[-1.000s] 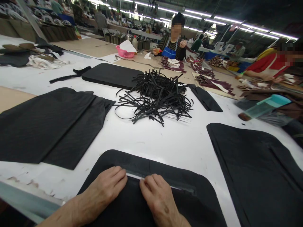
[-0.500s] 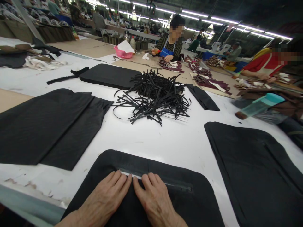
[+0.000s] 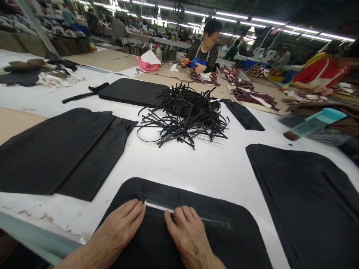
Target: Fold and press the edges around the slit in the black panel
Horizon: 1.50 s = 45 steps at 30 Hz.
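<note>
Nearest, one black panel (image 3: 224, 239) with rounded corners lies on the white tabletop (image 3: 168, 170), a single white strip (image 3: 157, 206) showing along its slit. The left hand (image 3: 120, 224) has its fingers bunched together at the strip's left end; the right hand (image 3: 186, 229) rests on the panel, thumb slightly apart from its curled fingers. Whether either pinches the material, I cannot tell. Two large black pieces flank the panel, one at left (image 3: 64, 153), one at right (image 3: 305, 201). Beyond the right one, a teal-lidded bottle (image 3: 305, 126) holds something brown at its base. Mid-table, a heap of black strips (image 3: 187, 112), too tangled to count, covers the right end of one thick black pad (image 3: 131, 91); one small folded black piece (image 3: 244, 116) lies beside it. Farther, a pink basin (image 3: 148, 66) holds a white sheet (image 3: 150, 57), and a person in a blue apron (image 3: 199, 62) handles maroon pieces (image 3: 204, 77).
</note>
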Available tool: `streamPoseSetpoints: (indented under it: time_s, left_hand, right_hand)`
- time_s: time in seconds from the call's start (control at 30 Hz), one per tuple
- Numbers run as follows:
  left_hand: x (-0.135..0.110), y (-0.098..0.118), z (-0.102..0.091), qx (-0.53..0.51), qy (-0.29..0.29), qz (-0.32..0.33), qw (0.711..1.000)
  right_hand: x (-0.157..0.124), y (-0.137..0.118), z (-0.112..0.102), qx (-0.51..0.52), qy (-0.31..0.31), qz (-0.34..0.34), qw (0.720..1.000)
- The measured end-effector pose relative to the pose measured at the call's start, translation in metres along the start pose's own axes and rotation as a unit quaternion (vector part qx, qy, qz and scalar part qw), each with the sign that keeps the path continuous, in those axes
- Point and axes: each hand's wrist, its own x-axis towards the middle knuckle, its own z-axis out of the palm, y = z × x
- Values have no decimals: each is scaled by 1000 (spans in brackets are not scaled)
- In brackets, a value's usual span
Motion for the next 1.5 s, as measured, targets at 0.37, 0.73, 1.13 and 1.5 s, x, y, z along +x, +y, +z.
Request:
streamPoseSetpoints:
  time_s: [0.37,0.73,1.13,1.5]
  left_hand:
    - [11,-2,-19,-40,50,-82,995]
    - [30,53,11,-14,5,-50,999]
    - [50,78,-4,63,-92,-61,992]
    - [58,89,6,58,-22,7,998]
  right_hand:
    - [1,-2,1,-8,-18,10,1000]
    - [-6,7,-3,12,-19,7,1000]
    - [-44,38,-40,61,-119,30,990]
    - [-71,54,-49,-8,-140,42,989]
